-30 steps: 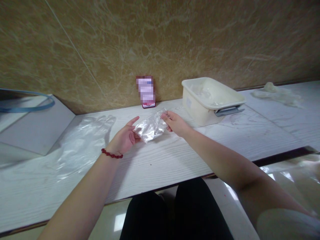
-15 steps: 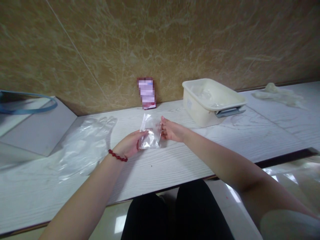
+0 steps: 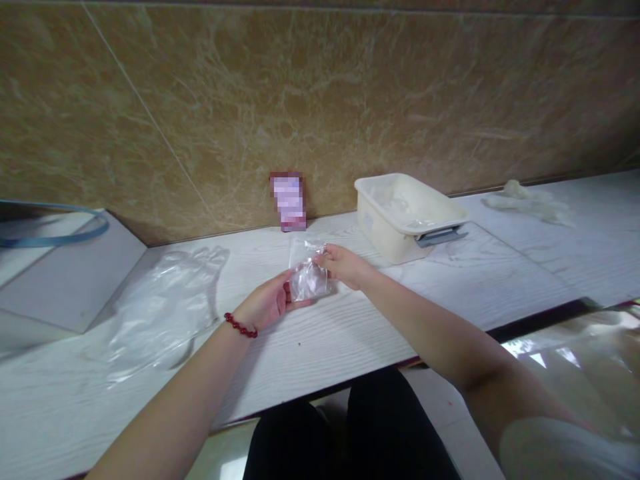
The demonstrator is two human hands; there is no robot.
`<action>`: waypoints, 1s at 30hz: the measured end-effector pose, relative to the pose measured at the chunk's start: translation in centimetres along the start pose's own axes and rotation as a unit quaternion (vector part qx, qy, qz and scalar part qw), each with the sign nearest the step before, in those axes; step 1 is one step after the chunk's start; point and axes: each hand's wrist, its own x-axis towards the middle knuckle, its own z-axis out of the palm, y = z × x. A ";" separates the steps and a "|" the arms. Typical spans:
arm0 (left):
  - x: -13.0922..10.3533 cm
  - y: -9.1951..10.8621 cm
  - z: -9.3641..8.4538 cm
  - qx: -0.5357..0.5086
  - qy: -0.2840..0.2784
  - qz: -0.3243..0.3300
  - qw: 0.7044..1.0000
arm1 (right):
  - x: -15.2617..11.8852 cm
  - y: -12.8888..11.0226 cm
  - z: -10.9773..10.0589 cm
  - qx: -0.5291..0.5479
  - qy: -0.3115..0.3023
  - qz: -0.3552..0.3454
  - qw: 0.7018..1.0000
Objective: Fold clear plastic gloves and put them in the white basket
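Observation:
A small clear plastic bag (image 3: 311, 283) is between my two hands, just above the white wood-grain table. My right hand (image 3: 345, 263) pinches its upper right part between thumb and fingers. At the bag's left edge, my left hand (image 3: 273, 300) has its thumb against the side and its fingers reaching along underneath; a red bead bracelet is on that wrist. Glare and creases make it impossible to tell what, if anything, is inside the bag. A larger sheet of clear plastic bags (image 3: 165, 300) lies flat to the left of my left hand.
An upright phone (image 3: 290, 203), its screen blurred, leans on the brown marbled wall. Behind my right hand stands a cream plastic bin (image 3: 385, 233) with a grey latch and clear plastic inside. Crumpled translucent plastic (image 3: 530, 200) lies far right. A white box (image 3: 60, 280) with a blue strap stands left.
My right hand has moved from beside the bag's edge to pinch it. My left thumb has shifted off the bag's front to its edge. The view has tilted up slightly.

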 end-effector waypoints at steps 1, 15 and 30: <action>0.0 0.0 -0.1 -0.002 -0.008 -0.002 1.000 | -0.1 -0.4 -0.1 -0.026 0.010 -0.013 1.000; 0.3 0.1 -1.2 0.032 -0.066 -0.004 0.997 | -0.7 -18.7 -15.0 -0.148 0.178 -0.089 0.969; 0.8 -0.1 -2.0 0.025 -0.069 -0.015 0.997 | 5.3 -10.8 -20.1 -0.317 0.142 0.190 0.918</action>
